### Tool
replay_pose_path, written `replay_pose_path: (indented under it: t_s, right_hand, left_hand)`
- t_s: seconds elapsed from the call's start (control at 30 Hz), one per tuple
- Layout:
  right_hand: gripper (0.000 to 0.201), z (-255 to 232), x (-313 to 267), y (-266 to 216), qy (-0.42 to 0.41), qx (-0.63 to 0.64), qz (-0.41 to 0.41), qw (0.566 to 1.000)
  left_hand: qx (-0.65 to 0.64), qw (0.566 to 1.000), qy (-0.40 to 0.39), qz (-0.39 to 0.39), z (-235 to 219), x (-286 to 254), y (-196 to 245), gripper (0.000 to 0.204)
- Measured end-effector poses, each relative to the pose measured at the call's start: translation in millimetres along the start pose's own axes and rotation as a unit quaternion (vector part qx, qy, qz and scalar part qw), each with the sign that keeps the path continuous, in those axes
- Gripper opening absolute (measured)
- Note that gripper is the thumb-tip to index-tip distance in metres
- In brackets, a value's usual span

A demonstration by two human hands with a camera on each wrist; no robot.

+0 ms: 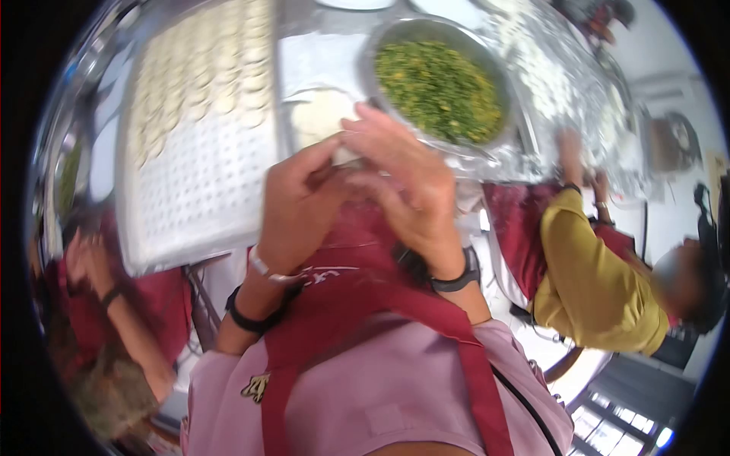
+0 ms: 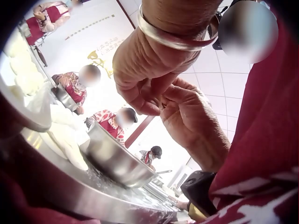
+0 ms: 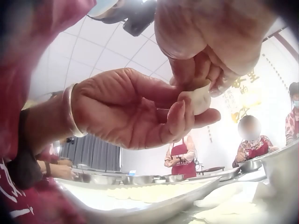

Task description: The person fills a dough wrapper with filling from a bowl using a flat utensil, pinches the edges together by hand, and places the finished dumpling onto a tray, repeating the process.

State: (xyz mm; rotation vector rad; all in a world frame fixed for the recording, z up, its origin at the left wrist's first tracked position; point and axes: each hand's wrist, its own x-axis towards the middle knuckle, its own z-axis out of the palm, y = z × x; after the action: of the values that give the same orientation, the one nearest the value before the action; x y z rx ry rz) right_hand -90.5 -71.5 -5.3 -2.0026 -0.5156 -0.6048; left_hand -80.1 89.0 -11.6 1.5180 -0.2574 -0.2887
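A small white dumpling [image 3: 200, 99] is held between the two hands, in front of the chest and over the near table edge. My left hand [image 1: 300, 201], with a silver bangle at the wrist, grips it between thumb and fingers. From the other side my right hand [image 1: 411, 178] pinches the dough's upper edge, as the right wrist view shows. Only a pale bit of the dumpling [image 1: 346, 156] peeks out between the hands in the head view. Just beyond them lie round dough wrappers [image 1: 319, 114]. In the left wrist view the fingers hide the dumpling.
To the left is a perforated metal tray [image 1: 201, 197] with rows of dumplings [image 1: 220, 61] at its far part. A steel bowl [image 1: 372, 72] of chopped green and yellow filling [image 1: 437, 91] stands ahead right. People work on both sides, one in a yellow sleeve [image 1: 574, 262].
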Motion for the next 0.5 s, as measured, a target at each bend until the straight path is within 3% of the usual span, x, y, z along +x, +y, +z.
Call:
replay_pose_path:
  t_s: [0.07,0.23,0.33,0.4,0.5]
  right_hand:
    - [0.029,-10.9,-15.1,-0.1,0.020,0.010,0.042,0.999]
    - [0.024,-60.6,-75.6,23.1,0.072,-0.085,0.148,0.983]
    - [0.022,-78.4,-117.6,59.3,0.166,-0.206,0.216,0.940]
    - [0.030,-97.1,-137.5,95.6,0.182,-0.260,0.283,0.905]
    - [0.040,-122.5,-139.4,137.3,0.129,-0.330,0.361,0.863]
  left_hand:
    - [-0.080,0.997,0.010,-0.021,4.3,-0.7,-2.9,0.033]
    - [-0.083,0.994,-0.028,-0.060,16.2,4.5,-4.2,0.040]
    - [-0.129,0.986,-0.058,-0.083,24.9,5.7,-7.9,0.040]
    - [-0.143,0.981,-0.083,-0.102,29.9,7.0,-7.2,0.040]
    - [-0.138,0.979,-0.102,-0.112,41.0,8.5,-6.3,0.040]
